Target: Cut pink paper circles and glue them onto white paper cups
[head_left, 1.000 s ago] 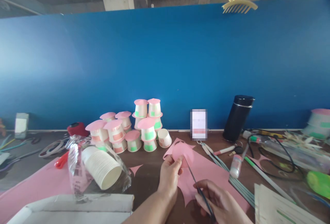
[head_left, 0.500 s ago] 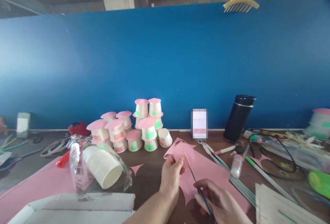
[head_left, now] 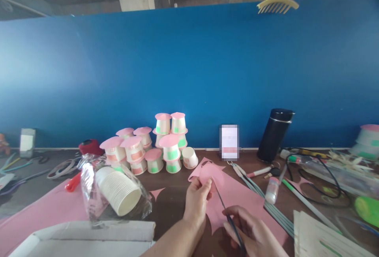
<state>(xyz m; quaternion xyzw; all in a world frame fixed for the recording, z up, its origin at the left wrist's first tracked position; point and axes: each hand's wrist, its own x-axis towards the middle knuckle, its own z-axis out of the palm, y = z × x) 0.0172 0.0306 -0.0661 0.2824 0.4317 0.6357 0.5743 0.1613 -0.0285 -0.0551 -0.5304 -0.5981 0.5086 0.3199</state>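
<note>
My left hand [head_left: 196, 202] pinches a round piece of pink paper [head_left: 215, 174] between thumb and fingers. In my right hand [head_left: 250, 231] is a pair of dark-handled scissors [head_left: 224, 206], gripped at the handles. The blades point up and to the left, their tip at the paper beside my left thumb. Beneath both hands lies a larger pink sheet [head_left: 250, 197] with cut edges. Behind to the left stand several upturned paper cups [head_left: 171, 153] with pink paper roofs, some stacked. One bare paper cup [head_left: 189, 158] leans at their right.
A nested stack of paper cups [head_left: 118, 190] lies in clear plastic at left, behind a white box [head_left: 89, 235]. At the back are a phone [head_left: 229, 141] and a black flask [head_left: 275, 135]. A glue bottle [head_left: 271, 190], cables and papers [head_left: 316, 235] crowd the right.
Almost nothing differs. Both hands, the scissors and the pink paper hold nearly the same position, and the view has shifted very slightly.
</note>
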